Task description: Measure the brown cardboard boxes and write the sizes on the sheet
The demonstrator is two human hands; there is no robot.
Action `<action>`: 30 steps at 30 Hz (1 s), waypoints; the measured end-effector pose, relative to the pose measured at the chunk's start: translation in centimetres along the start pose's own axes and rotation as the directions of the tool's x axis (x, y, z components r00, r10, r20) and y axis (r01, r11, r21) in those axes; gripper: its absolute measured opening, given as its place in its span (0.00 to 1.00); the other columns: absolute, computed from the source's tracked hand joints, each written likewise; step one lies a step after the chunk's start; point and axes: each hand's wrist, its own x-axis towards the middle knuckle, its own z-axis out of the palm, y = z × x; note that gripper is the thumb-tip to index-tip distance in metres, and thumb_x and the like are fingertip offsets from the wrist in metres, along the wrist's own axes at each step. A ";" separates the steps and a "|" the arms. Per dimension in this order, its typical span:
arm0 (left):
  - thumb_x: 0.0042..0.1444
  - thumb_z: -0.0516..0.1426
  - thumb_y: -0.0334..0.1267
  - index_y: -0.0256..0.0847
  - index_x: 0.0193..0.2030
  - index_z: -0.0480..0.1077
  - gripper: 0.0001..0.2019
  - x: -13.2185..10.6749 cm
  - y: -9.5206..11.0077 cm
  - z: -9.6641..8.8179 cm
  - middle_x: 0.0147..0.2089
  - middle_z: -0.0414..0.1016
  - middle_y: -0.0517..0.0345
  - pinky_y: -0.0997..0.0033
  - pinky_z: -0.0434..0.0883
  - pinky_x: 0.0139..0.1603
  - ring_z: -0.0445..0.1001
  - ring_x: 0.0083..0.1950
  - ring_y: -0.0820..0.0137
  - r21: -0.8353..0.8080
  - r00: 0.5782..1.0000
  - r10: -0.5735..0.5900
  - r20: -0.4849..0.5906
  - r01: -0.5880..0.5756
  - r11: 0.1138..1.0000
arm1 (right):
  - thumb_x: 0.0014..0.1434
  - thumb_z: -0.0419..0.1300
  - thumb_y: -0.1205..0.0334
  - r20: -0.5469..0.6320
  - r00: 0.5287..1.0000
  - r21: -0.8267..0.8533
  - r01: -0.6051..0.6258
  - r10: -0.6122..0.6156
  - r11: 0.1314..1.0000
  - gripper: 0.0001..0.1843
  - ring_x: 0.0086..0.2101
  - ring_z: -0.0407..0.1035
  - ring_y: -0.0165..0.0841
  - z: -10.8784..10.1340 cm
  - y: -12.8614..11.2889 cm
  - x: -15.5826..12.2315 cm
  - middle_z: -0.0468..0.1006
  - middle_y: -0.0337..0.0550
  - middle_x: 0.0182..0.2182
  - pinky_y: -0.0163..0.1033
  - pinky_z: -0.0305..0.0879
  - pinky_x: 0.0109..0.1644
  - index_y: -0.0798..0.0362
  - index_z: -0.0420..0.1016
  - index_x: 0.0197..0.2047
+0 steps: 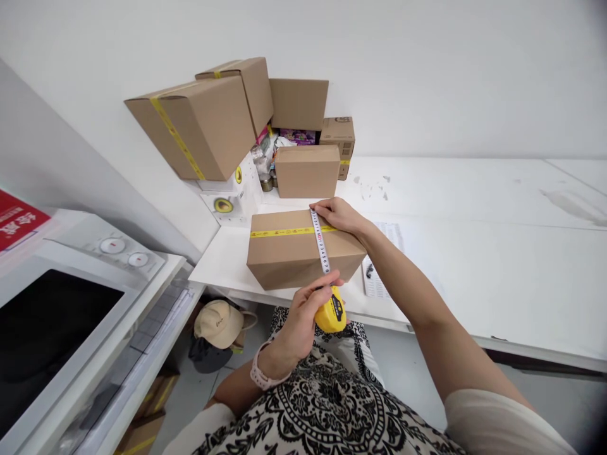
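Observation:
A closed cardboard box (284,253) with yellow tape along its top rests on the white table in front of me. My left hand (306,309) is closed around a yellow tape measure (332,313) just off the box's near side. From its case the white blade (319,240) runs across the box top, crossing the yellow tape, to the far edge. There my right hand (337,215) pinches the blade's end against the box's far top edge, the fingers resting on the cardboard.
Taped cartons (199,126) are stacked on white avocado-printed boxes (232,202) at the back left. A smaller brown box (308,174) stands behind the measured one. Printed sheets (379,278) lie at its right. A microwave (61,316) is at far left; a beige cap (219,323) hangs below.

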 end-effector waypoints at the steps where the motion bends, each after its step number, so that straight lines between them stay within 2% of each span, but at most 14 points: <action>1: 0.53 0.65 0.50 0.46 0.52 0.81 0.20 0.0 0.0 0.0 0.57 0.75 0.47 0.62 0.80 0.37 0.72 0.42 0.64 0.002 1.000 0.003 -0.001 -0.003 1.000 | 0.68 0.52 0.51 -0.002 1.000 -0.001 -0.002 0.002 1.000 0.21 0.49 0.75 0.46 0.0 -0.1 0.0 0.81 0.48 0.54 0.50 0.67 0.58 0.53 0.83 0.41; 11: 0.53 0.65 0.50 0.45 0.53 0.79 0.22 0.0 -0.4 -0.3 0.57 0.75 0.47 0.62 0.80 0.35 0.73 0.46 0.60 0.011 1.000 0.014 -0.004 -0.014 1.000 | 0.68 0.51 0.52 -0.009 0.999 -0.011 -0.035 0.035 0.999 0.21 0.49 0.75 0.45 0.1 -0.3 -0.2 0.81 0.46 0.54 0.49 0.67 0.57 0.53 0.82 0.41; 23: 0.53 0.65 0.50 0.44 0.53 0.79 0.22 0.2 -0.5 -0.3 0.56 0.77 0.47 0.66 0.77 0.34 0.73 0.41 0.64 0.022 1.000 0.020 -0.014 -0.019 1.000 | 0.68 0.51 0.50 -0.019 1.000 -0.013 0.001 -0.001 1.000 0.21 0.47 0.75 0.44 0.1 0.0 -0.1 0.82 0.45 0.52 0.45 0.67 0.55 0.53 0.81 0.36; 30: 0.53 0.64 0.49 0.43 0.54 0.80 0.22 0.3 -0.2 -0.4 0.57 0.75 0.48 0.65 0.77 0.32 0.72 0.38 0.66 0.040 1.000 0.010 -0.016 -0.010 0.999 | 0.64 0.57 0.46 -0.054 0.999 0.065 0.007 -0.003 0.998 0.22 0.45 0.75 0.48 0.2 0.2 -0.3 0.84 0.45 0.40 0.46 0.68 0.53 0.55 0.82 0.34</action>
